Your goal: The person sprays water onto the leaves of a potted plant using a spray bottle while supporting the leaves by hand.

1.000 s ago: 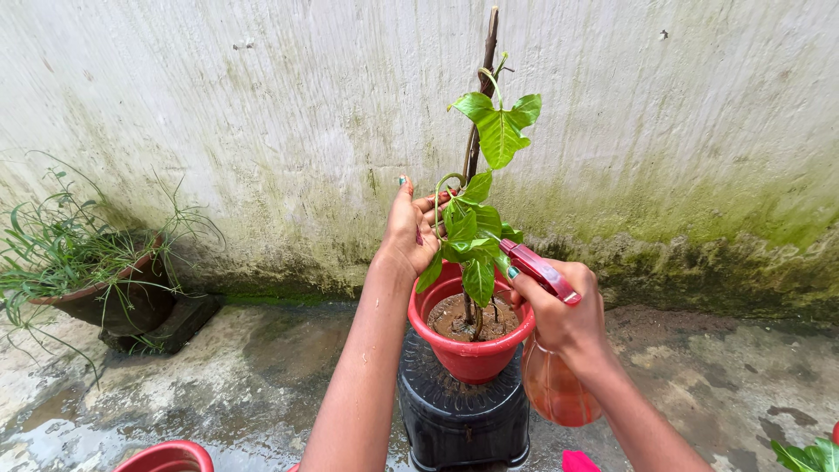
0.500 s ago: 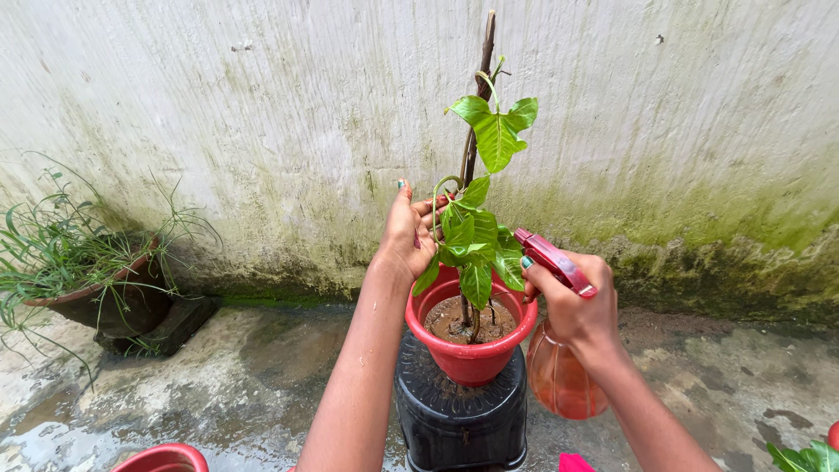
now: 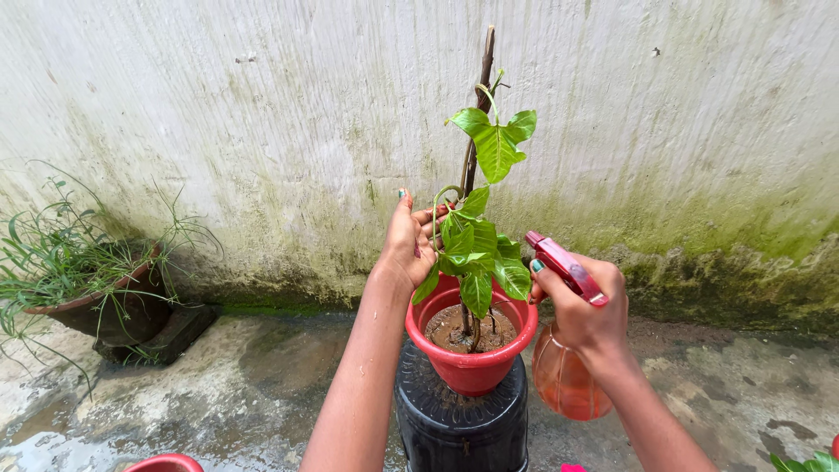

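My right hand, gripping the spray bottle, has drawn back from the leaves; my left hand, half-open, steadies them.

Both forearms are bare, and the fingers wear teal nail polish.

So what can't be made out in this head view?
- Spray bottle: whether spray is leaving its nozzle is too fine to see; the right hand covers the trigger.
- Left hand: leaves hide its fingertips, so contact with the stem is unclear.
- Black stand: base cut off by the bottom edge.
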